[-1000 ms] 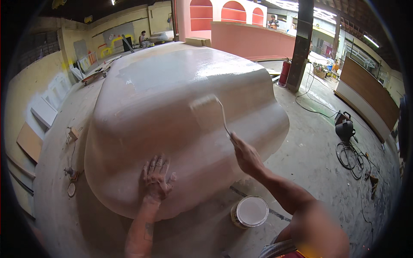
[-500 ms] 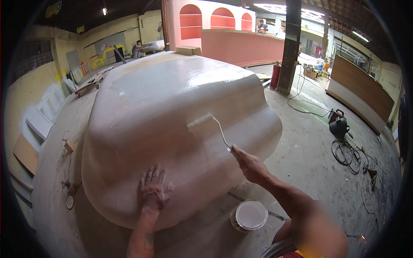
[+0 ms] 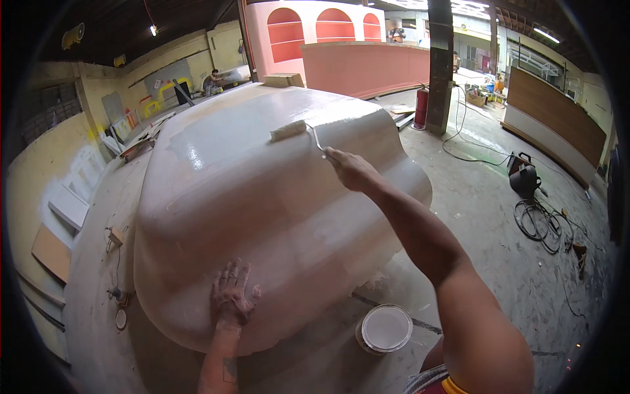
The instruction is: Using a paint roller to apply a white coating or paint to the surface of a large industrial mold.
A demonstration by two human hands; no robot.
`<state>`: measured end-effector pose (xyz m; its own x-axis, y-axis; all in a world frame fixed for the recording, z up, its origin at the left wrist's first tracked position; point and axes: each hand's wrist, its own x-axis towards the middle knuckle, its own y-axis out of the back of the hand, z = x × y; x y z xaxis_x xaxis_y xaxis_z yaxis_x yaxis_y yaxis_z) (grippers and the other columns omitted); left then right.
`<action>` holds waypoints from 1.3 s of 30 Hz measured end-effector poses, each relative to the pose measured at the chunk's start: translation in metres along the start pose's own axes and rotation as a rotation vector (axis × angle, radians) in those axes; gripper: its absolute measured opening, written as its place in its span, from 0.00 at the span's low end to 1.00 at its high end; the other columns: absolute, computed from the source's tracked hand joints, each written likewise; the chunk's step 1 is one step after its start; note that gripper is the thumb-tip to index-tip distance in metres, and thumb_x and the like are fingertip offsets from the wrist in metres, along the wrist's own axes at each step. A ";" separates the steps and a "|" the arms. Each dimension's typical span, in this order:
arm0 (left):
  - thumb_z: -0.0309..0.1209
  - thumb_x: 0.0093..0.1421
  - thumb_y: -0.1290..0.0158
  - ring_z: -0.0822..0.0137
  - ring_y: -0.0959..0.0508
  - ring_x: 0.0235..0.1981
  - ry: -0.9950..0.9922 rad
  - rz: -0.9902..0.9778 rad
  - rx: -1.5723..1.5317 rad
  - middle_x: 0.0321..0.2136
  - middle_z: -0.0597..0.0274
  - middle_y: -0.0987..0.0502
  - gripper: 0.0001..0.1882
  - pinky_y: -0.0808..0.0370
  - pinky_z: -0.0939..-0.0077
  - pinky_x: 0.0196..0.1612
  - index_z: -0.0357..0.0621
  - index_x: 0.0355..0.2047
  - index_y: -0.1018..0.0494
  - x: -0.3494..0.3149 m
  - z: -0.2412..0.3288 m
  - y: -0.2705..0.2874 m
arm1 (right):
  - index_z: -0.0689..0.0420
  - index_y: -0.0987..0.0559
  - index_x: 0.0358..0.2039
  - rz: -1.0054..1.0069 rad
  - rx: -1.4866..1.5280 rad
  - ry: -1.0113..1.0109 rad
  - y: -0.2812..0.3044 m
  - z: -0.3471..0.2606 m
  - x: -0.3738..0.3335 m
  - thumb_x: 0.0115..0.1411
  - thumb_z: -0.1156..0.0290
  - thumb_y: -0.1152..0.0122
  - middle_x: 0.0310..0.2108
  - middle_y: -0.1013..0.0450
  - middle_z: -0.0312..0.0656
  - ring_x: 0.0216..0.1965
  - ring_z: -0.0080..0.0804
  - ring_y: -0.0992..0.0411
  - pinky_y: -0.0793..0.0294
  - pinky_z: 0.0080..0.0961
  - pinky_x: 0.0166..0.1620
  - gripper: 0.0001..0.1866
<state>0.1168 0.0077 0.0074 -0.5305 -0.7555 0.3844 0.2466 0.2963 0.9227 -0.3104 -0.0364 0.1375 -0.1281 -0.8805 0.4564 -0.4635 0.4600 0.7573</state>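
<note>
A large rounded body with a smooth, curved, pinkish-grey surface (image 3: 262, 217) fills the middle of the view; wet, shiny patches show on its top. My right hand (image 3: 351, 168) is closed around the handle of a paint roller, arm stretched far forward. The pale roller sleeve (image 3: 289, 131) rests against the upper edge of the curve, where the side rounds into the top. Lower down on the near side, my left hand (image 3: 233, 293) lies flat with fingers spread, pressed on the surface and dusted with pale residue. On the floor between my arms stands an open paint can (image 3: 386, 328) with pale contents.
Right of the body stand a dark pillar (image 3: 440, 72) and a red fire extinguisher (image 3: 420, 109). Black coiled cables (image 3: 537, 226) lie on the right floor near a black machine (image 3: 524, 177). A pink counter (image 3: 367, 69) is behind. A small corded tool (image 3: 118, 295) lies left. People work far off.
My right hand has moved forward and up, carrying the roller from the side's middle to the upper edge. The left hand stays planted in about the same place.
</note>
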 end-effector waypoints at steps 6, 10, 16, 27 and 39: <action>0.50 0.66 0.52 0.48 0.37 0.72 -0.001 0.020 0.039 0.72 0.52 0.37 0.34 0.47 0.49 0.75 0.50 0.70 0.33 -0.003 -0.002 -0.010 | 0.54 0.33 0.69 -0.047 0.065 -0.138 -0.001 0.043 -0.196 0.77 0.67 0.57 0.55 0.27 0.66 0.56 0.64 0.27 0.26 0.51 0.55 0.23; 0.52 0.66 0.53 0.48 0.37 0.71 0.000 0.045 0.049 0.71 0.52 0.36 0.35 0.47 0.48 0.75 0.50 0.69 0.32 -0.003 0.003 -0.005 | 0.57 0.33 0.69 -0.036 0.162 -0.159 -0.005 0.055 -0.232 0.76 0.67 0.55 0.57 0.27 0.64 0.59 0.62 0.28 0.27 0.47 0.59 0.23; 0.51 0.64 0.52 0.49 0.36 0.71 0.021 0.014 0.048 0.71 0.53 0.35 0.35 0.45 0.47 0.74 0.50 0.68 0.31 -0.004 0.005 0.005 | 0.54 0.32 0.69 0.249 0.131 0.025 -0.004 0.059 -0.087 0.77 0.65 0.56 0.57 0.25 0.59 0.59 0.59 0.28 0.27 0.45 0.59 0.23; 0.48 0.63 0.51 0.48 0.37 0.72 0.036 0.003 0.022 0.71 0.53 0.35 0.35 0.45 0.47 0.74 0.49 0.69 0.31 0.001 0.009 0.005 | 0.52 0.30 0.68 0.101 0.058 -0.095 0.020 0.107 -0.118 0.78 0.60 0.58 0.60 0.26 0.55 0.60 0.55 0.27 0.26 0.42 0.60 0.23; 0.49 0.61 0.52 0.45 0.34 0.69 0.025 0.046 0.084 0.68 0.47 0.32 0.35 0.43 0.47 0.72 0.43 0.65 0.28 0.001 0.013 0.001 | 0.49 0.33 0.69 0.253 0.124 -0.035 0.029 0.142 -0.080 0.78 0.56 0.64 0.58 0.25 0.56 0.58 0.59 0.26 0.27 0.48 0.57 0.24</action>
<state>0.1057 0.0146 0.0087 -0.4996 -0.7540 0.4265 0.2007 0.3782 0.9037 -0.4379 0.0313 0.0565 -0.2822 -0.7438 0.6058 -0.5163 0.6500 0.5576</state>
